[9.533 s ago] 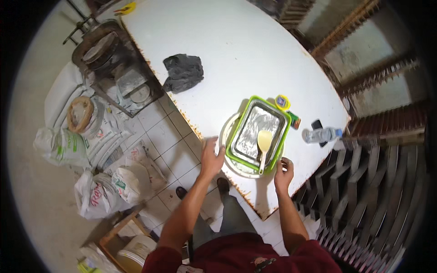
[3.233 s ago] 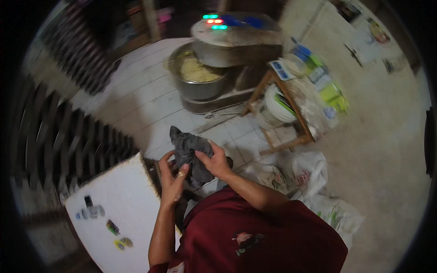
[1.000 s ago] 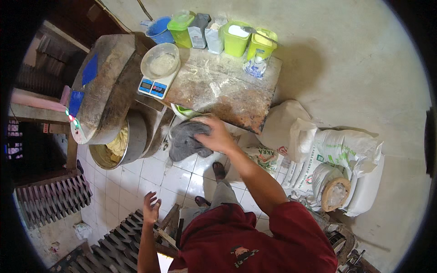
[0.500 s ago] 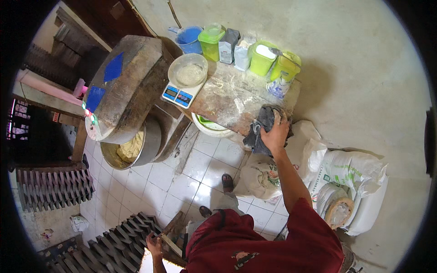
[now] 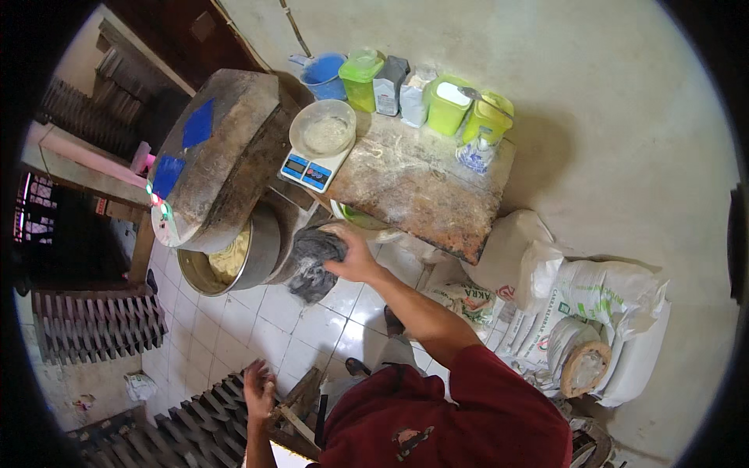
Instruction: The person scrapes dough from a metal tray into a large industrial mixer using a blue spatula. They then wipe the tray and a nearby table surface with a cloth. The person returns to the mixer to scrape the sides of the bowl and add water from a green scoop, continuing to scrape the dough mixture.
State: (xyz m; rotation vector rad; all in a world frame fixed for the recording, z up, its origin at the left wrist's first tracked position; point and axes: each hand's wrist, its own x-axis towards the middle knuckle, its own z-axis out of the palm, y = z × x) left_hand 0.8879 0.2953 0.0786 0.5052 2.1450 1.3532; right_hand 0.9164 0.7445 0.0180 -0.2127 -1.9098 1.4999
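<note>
Head view shows the blurred grey cloth (image 5: 314, 269) hanging just right of the metal bowl (image 5: 266, 251), near side of the floury bench (image 5: 425, 199), which partly hides a white bucket (image 5: 336, 208). The right hand (image 5: 353, 256) has its fingers closed on the cloth's right edge, their tips hard to make out. Near left, beside a dark slatted rack (image 5: 204, 420), the left hand (image 5: 259, 390) holds its fingers loosely parted.

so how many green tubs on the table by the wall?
3, along the wall side: left tub beside the blue bucket, middle tub right of the white bag, right tub by a white packet. Something green under the table is partly hidden; can't identify it.
</note>
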